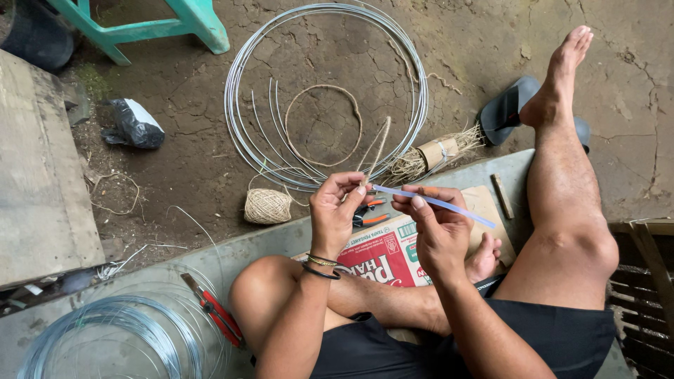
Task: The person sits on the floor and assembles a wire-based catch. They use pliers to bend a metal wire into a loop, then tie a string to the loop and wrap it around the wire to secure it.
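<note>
1. Mid-frame, we pinch one end of a pale blue stick [433, 202] with our left hand [335, 210].
2. Our right hand [435, 228] grips the same stick further along.
3. A twine ball [267, 206] lies left of our hands; wire hoops [324, 91] lie above.
</note>
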